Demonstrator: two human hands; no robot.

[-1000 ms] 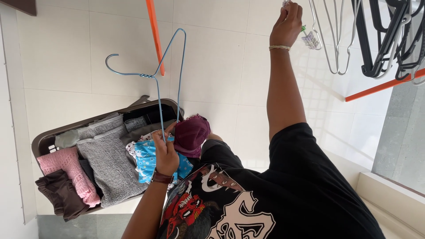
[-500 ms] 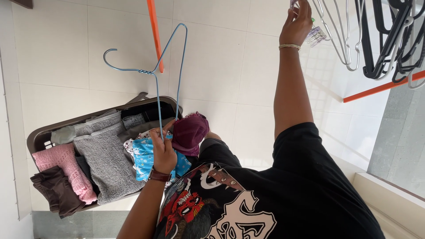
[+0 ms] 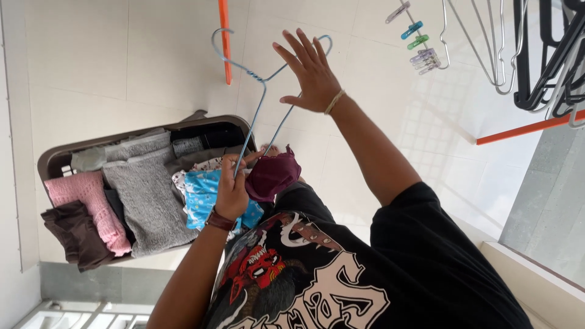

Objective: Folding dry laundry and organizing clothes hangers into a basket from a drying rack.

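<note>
The left hand (image 3: 230, 194) pinches the bottom of a blue wire hanger (image 3: 263, 91) together with a maroon garment (image 3: 273, 173), both bunched at its fingertips just above the laundry basket (image 3: 52, 164); the hanger rises from there toward twelve o'clock, its hook curling near the orange rail (image 3: 225, 39). The right hand (image 3: 312, 73) is spread flat, fingers fanned and holding nothing, right by the hanger's shoulder at about one o'clock from the left hand; whether it touches the wire cannot be told. Judging from this, the hanging is barely begun: the garment is not yet draped over or threaded on the hanger, and the hanger is not on any rail. Plenty seems left, since the basket at nine o'clock is full: a grey towel (image 3: 146, 201), a pink knit (image 3: 85, 204), a dark brown piece (image 3: 72, 234) spilling over the rim, and a blue patterned cloth (image 3: 204, 201) just under the left hand. At two o'clock hang clothes pegs (image 3: 417, 42), bare silver hangers (image 3: 481, 45) and black hangers (image 3: 548, 55), with a second orange bar (image 3: 518, 129) below them. The upright rail stands just beside the hook and could snag it.
</note>
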